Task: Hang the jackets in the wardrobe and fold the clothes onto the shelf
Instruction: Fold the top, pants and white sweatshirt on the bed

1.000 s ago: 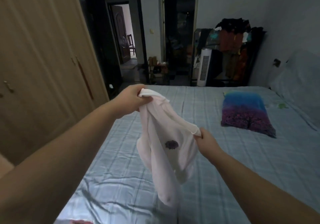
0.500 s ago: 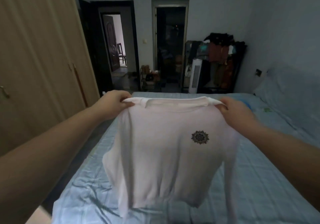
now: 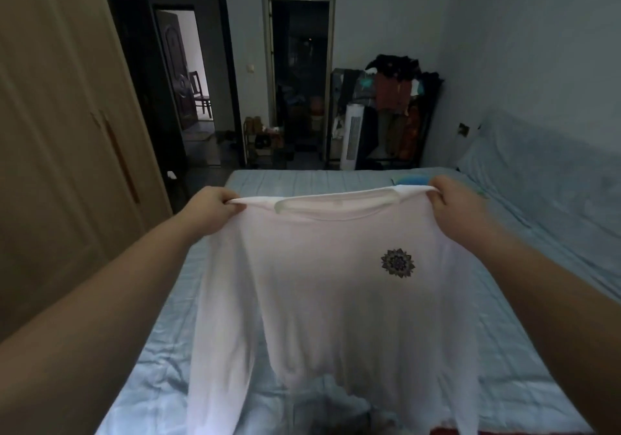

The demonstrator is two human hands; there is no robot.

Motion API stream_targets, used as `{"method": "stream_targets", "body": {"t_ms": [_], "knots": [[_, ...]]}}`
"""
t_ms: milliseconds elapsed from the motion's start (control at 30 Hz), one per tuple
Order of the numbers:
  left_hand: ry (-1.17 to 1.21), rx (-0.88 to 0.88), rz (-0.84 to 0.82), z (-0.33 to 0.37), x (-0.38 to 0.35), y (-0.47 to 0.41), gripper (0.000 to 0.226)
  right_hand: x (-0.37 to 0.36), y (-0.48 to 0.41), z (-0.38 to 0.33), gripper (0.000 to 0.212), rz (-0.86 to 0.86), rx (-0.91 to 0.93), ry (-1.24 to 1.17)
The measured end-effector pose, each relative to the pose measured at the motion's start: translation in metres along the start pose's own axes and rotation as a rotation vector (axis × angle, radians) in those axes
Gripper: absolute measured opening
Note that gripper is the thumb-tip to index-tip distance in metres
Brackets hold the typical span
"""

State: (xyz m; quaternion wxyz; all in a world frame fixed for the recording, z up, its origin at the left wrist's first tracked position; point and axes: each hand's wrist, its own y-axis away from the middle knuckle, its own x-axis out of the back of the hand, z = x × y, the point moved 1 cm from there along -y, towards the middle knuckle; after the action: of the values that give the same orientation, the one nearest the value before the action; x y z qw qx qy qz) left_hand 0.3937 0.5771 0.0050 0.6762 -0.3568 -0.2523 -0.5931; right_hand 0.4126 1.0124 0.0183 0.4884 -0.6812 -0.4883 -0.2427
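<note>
Bed [image 3: 158,350] fills the lower half of frame, blue checked sheet, wrinkled. Wardrobe [image 3: 50,132] runs up the left edge, doors look closed.

Change vs 1 s ago: the white long-sleeve shirt [image 3: 336,307] was a twisted bunch hanging mid-frame. Now it's spread flat & square to me, centre to lower centre, w/ sleeves dangling either side. Hem is near or just touching the sheet, can't tell which.

Left grip [image 3: 211,211], left of centre, has its fingers curled round the shoulder seam on that side. Right grip [image 3: 453,206], right of centre, is clenched on the other shoulder. Both have moved apart & levelled out, so the collar sits taut btwn them. The small dark flower print [image 3: 398,262] faces me, right of centre on the chest.

My read: shake-out is done & the garment is oriented, so it's ready to lay on the bed for folding. Nothing folded yet, and the shelf isn't in view. Sleeves will prob tuck under when it's lowered, so worth watching.
</note>
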Motion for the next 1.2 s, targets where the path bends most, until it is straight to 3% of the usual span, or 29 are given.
{"method": "stream_targets", "body": {"t_ms": [133,267,367,533,700,800,900,967,1200], "knots": [[0.269,0.036,0.05,-0.003,-0.012,0.011,0.015,-0.001,0.014,-0.003,0.017,0.057,-0.072,-0.123],[0.595,0.004,-0.208,-0.008,-0.009,0.023,0.011,-0.005,0.032,0.007,0.012,0.114,-0.179,-0.224],[0.568,-0.103,-0.286,-0.006,-0.002,0.031,0.046,-0.001,0.047,0.017,0.007,0.146,-0.204,-0.255],[0.408,-0.212,-0.335,0.01,0.006,0.026,0.041,0.021,0.05,0.025,0.006,0.145,-0.108,-0.15],[0.451,-0.272,-0.275,0.026,-0.003,0.004,0.076,0.042,0.025,0.039,0.014,0.209,-0.044,0.052],[0.491,-0.227,-0.248,0.035,-0.023,-0.022,0.067,0.03,-0.007,0.058,0.021,0.185,-0.068,0.039],[0.455,-0.157,-0.204,0.04,-0.067,-0.061,0.028,-0.009,-0.041,0.091,0.022,0.104,-0.135,-0.059],[0.39,-0.102,-0.186,0.037,-0.107,-0.091,0.016,-0.045,-0.064,0.119,0.02,0.053,-0.176,-0.095],[0.16,0.176,-0.181,-0.002,-0.269,-0.205,0.019,-0.202,-0.158,0.24,0.018,-0.279,-0.325,-0.079]]}}
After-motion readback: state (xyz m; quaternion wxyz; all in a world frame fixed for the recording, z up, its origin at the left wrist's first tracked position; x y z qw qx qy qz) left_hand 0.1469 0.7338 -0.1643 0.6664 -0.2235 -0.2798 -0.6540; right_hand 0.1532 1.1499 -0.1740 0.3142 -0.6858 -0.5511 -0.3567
